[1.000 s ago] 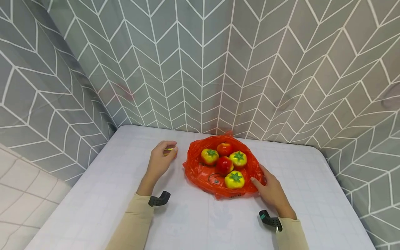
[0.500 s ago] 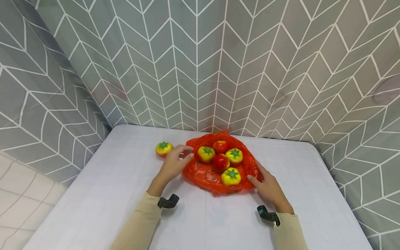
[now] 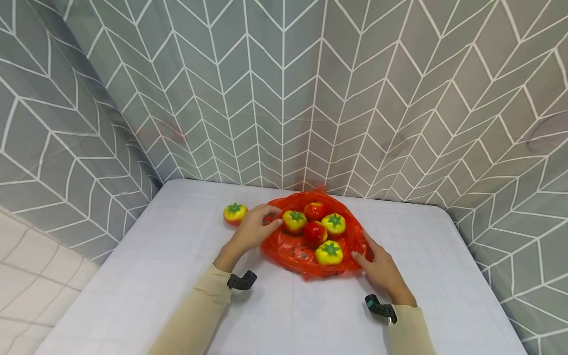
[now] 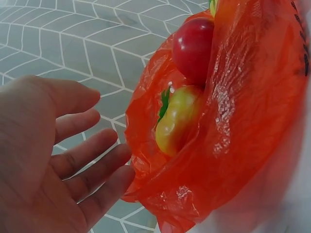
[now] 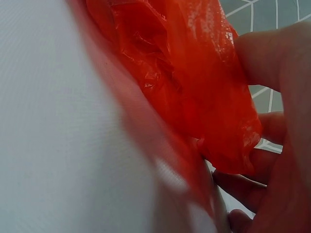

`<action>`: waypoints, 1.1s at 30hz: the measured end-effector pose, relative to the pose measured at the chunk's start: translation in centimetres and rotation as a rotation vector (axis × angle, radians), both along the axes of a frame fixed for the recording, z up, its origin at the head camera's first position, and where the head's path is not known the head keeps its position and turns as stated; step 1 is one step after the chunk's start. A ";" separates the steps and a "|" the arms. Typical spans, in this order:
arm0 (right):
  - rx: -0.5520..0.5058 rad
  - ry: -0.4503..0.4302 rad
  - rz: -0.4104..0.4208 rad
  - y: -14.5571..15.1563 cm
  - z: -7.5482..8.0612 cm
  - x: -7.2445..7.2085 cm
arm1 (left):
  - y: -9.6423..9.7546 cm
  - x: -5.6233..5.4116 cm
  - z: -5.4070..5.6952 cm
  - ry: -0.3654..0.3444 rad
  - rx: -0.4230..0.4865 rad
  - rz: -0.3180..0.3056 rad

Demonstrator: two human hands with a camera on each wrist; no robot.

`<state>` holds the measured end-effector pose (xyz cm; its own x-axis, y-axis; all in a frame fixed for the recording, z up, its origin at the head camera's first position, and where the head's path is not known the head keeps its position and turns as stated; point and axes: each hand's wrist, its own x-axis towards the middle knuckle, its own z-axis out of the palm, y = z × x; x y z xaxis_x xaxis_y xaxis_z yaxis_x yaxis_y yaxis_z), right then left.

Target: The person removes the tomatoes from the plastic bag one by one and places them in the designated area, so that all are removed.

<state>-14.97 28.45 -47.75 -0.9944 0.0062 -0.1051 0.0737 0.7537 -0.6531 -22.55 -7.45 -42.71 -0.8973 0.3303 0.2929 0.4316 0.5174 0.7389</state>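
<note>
A red plastic bag (image 3: 290, 246) lies on the table with its mouth spread wide. Inside are several toy fruits: yellow-red ones with green leafy tops, such as the front fruit (image 3: 330, 253), and two red apples, one of them the middle apple (image 3: 314, 233). My left hand (image 3: 254, 228) reaches to the bag's left rim, beside the leftmost fruit (image 3: 295, 222); in the left wrist view its fingers are spread and hold nothing. My right hand (image 3: 382, 268) holds the bag's right edge, thumb (image 5: 262, 56) on the inner side and fingers behind the plastic.
Another yellow-red fruit (image 3: 235, 214) with a green top sits on the table left of the bag, just beyond my left hand. The white-covered table (image 3: 310, 320) ends at a grey patterned curtain (image 3: 284, 98) at the back and sides.
A second ago my left hand held the yellow-red fruit left of the bag. It has let go, leaving the fruit on the table, and moved right to the bag's rim. The right hand stays.
</note>
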 end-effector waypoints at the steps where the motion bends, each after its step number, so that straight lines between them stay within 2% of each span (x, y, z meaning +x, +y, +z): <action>1: -0.002 0.002 -0.002 0.0 0.0 -0.1 | 0.1 -0.2 0.0 0.003 -0.019 -0.003; 3: -0.002 0.005 -0.001 0.1 0.2 -0.2 | 0.3 -0.6 0.1 0.011 -0.050 -0.015; 11: 0.011 -0.001 -0.017 -0.1 0.3 -0.1 | 1.2 -0.9 0.7 -0.025 -0.164 -0.022; 18: 0.009 -0.004 -0.009 -0.1 0.1 0.2 | 1.7 -1.4 1.1 -0.107 -0.173 -0.047; 26: 0.023 0.021 -0.002 -0.1 0.3 0.1 | 2.2 -2.8 1.7 -0.185 -0.197 -0.095; 33: 0.023 0.019 0.014 -0.3 0.4 0.2 | 2.6 -3.0 2.1 -0.229 -0.219 -0.106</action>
